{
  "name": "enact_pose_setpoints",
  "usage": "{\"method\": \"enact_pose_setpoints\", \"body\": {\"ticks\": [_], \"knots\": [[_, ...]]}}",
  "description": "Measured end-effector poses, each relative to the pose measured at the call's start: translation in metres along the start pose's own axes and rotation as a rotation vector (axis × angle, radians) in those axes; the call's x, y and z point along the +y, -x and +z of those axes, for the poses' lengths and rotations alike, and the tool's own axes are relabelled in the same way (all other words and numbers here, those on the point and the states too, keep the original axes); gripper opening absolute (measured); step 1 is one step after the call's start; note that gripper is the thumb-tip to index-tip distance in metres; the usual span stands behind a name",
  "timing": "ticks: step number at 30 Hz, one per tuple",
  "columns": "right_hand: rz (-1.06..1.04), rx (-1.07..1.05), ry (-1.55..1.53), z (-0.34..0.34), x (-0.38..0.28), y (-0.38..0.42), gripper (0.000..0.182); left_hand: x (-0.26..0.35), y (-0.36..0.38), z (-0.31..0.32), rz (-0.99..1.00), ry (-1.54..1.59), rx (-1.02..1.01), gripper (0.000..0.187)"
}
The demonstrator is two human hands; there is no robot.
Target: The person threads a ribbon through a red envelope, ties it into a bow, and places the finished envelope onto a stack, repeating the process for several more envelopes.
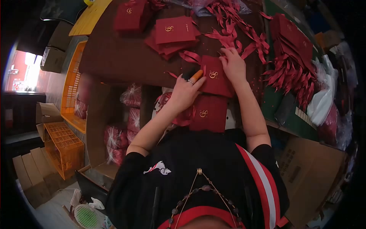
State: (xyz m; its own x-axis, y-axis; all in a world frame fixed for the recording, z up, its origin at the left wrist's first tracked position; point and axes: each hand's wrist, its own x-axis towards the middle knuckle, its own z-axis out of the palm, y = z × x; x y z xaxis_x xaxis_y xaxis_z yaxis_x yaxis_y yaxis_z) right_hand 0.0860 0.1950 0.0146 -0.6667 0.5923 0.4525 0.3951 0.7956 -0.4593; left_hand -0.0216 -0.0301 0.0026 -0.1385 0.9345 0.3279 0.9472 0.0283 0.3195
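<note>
A flat dark-red gift bag (213, 76) with a gold logo lies at the near edge of the brown-covered table. My left hand (187, 89) grips its left edge; a ring and black and orange finger covers show on that hand. My right hand (233, 68) is at the bag's upper right corner with thumb and fingers bent together, apparently pinching the edge; what is between the fingertips is partly hidden. A red ribbon (190, 57) extends left from the bag's top. Below, a second red bag (207, 113) lies against my lap.
Stacked red bags (174, 31) lie at the back, with loose red ribbons (228, 26) to their right. More ribboned bags (291, 42) cover the green surface at right. An open carton (100, 126) with wrapped red bundles stands left, near orange crates (64, 147).
</note>
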Motion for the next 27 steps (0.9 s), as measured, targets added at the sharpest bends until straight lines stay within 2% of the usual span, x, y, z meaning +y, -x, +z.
{"method": "enact_pose_setpoints", "body": {"ticks": [2,5,7,10,12,14,17,19,21,23,24,25,27], "knots": [[0.025,-0.062,0.024,0.006,0.002,0.000,0.024,0.004,0.006,-0.009,-0.004,0.042,0.025,0.052],[0.059,-0.154,0.044,0.008,0.004,-0.003,0.020,0.016,0.023,-0.033,0.171,0.036,0.069,0.029],[0.074,-0.190,0.034,0.007,0.001,-0.001,0.018,0.023,0.044,-0.029,0.169,0.103,0.088,0.030],[0.077,-0.115,0.085,0.012,-0.001,0.002,0.014,0.034,0.045,-0.026,0.174,0.178,0.101,0.041],[0.057,-0.085,0.043,0.014,-0.004,0.004,0.014,0.040,0.029,-0.019,0.028,0.125,0.101,0.050],[0.034,-0.050,0.006,0.013,-0.006,0.004,0.014,0.036,0.015,-0.003,-0.018,0.085,0.127,0.054],[0.071,0.024,-0.164,0.001,-0.010,0.005,0.012,0.026,0.010,0.017,-0.014,0.018,0.085,0.051],[0.128,0.115,-0.465,-0.019,-0.015,0.004,0.010,0.029,0.013,0.001,0.068,0.085,0.055,0.049],[0.170,0.084,-0.416,-0.044,-0.017,0.004,0.009,0.032,0.029,-0.023,0.210,0.154,0.011,0.047],[-0.062,0.266,-0.312,-0.052,-0.010,0.005,0.011,0.023,0.052,-0.035,0.366,0.168,-0.135,0.044],[-0.005,0.272,-0.432,-0.052,-0.006,0.008,0.012,0.017,0.068,-0.035,0.442,0.140,-0.227,0.043],[-0.002,0.271,-0.433,-0.053,-0.008,0.012,0.012,0.018,0.079,-0.040,0.398,0.231,-0.288,0.039],[0.208,0.197,-0.745,-0.057,-0.014,0.018,0.011,0.013,0.094,-0.044,0.361,0.240,-0.355,0.037]]}}
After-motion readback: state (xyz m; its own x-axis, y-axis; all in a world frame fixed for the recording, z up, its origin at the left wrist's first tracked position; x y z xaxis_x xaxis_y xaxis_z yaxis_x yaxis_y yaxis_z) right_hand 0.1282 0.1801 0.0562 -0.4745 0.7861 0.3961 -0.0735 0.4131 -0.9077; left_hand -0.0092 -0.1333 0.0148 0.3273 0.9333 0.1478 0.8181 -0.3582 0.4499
